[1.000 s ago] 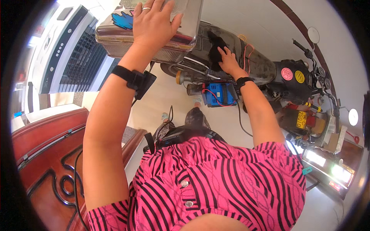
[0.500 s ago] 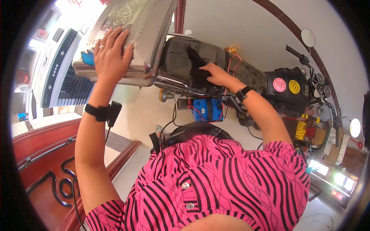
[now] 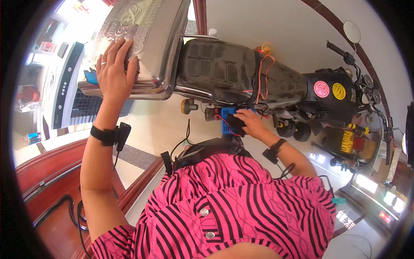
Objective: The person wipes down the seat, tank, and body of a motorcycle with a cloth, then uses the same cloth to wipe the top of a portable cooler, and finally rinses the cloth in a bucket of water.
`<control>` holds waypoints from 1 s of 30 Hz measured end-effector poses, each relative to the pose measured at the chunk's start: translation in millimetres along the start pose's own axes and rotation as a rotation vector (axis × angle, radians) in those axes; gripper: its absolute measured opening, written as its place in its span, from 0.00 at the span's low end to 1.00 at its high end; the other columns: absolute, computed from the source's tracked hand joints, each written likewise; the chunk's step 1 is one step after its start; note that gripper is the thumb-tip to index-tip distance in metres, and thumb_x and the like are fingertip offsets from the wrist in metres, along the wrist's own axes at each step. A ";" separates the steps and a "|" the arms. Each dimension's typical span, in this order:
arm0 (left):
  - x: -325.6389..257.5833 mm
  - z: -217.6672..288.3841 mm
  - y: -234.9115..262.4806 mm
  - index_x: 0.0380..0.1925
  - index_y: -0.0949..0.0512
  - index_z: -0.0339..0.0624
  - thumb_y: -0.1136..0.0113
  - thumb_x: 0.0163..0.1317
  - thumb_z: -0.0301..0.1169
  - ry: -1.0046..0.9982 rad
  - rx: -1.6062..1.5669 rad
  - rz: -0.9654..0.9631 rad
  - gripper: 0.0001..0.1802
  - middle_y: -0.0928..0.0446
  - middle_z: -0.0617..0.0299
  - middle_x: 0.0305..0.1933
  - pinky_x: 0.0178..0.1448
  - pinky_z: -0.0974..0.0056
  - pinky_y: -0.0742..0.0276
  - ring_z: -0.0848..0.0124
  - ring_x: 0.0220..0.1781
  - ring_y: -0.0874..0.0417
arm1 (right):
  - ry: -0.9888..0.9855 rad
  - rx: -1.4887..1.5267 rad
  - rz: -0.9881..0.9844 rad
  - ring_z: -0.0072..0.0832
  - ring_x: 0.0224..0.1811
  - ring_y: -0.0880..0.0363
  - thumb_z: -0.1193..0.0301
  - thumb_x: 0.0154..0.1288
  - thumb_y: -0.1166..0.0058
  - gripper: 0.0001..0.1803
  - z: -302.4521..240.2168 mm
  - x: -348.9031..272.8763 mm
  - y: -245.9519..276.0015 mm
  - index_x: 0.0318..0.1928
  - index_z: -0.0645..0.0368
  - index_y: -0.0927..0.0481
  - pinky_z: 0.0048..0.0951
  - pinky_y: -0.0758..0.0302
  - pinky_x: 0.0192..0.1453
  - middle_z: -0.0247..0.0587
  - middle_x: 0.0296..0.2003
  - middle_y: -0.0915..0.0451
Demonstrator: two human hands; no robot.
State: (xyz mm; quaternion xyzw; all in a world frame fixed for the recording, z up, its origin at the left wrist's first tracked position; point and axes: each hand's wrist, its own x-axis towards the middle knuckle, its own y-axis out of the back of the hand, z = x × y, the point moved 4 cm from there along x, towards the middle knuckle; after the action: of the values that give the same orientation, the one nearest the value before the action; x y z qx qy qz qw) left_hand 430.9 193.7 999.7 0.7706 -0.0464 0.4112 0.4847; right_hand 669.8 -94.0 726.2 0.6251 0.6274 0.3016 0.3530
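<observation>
My left hand (image 3: 114,77) lies with its fingers spread on the embossed lid of a shiny metal box (image 3: 161,47) at the tail of a motorcycle. Just below the dusty black seat (image 3: 215,64), my right hand (image 3: 253,123) grips a dark cloth (image 3: 235,124). That cloth hangs against a blue box-shaped device (image 3: 225,113) with red wires, partly covering it. Whether the cloth presses on the device or only hangs before it, I cannot tell.
Handlebars (image 3: 345,56) and a round mirror (image 3: 352,32) stand at the far right. An orange cord (image 3: 268,71) loops over the seat. A reddish wooden bench (image 3: 56,172) is at lower left, beneath a white-and-black appliance (image 3: 64,90). Another vehicle with a yellow plate (image 3: 346,141) stands lower right.
My right hand has moved down off the seat with the dark cloth, to the blue device. The left hand stays spread on the metal box, with a slight shift left in view.
</observation>
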 end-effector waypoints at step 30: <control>3.8 2.7 -9.1 0.55 0.27 0.50 0.53 0.64 0.39 -0.011 0.006 -0.031 0.20 0.29 0.62 0.60 0.70 0.55 0.47 0.61 0.65 0.32 | -0.408 -0.205 -0.013 0.55 0.56 0.37 0.77 0.48 0.42 0.50 43.5 -28.5 -90.2 0.71 0.46 0.51 0.45 0.25 0.52 0.51 0.70 0.56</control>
State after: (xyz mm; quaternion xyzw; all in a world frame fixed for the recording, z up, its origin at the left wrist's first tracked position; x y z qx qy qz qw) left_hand 439.2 197.7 995.3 0.7748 -0.0358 0.3995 0.4887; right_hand 653.0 -128.4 629.4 0.6301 0.5130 0.2288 0.5361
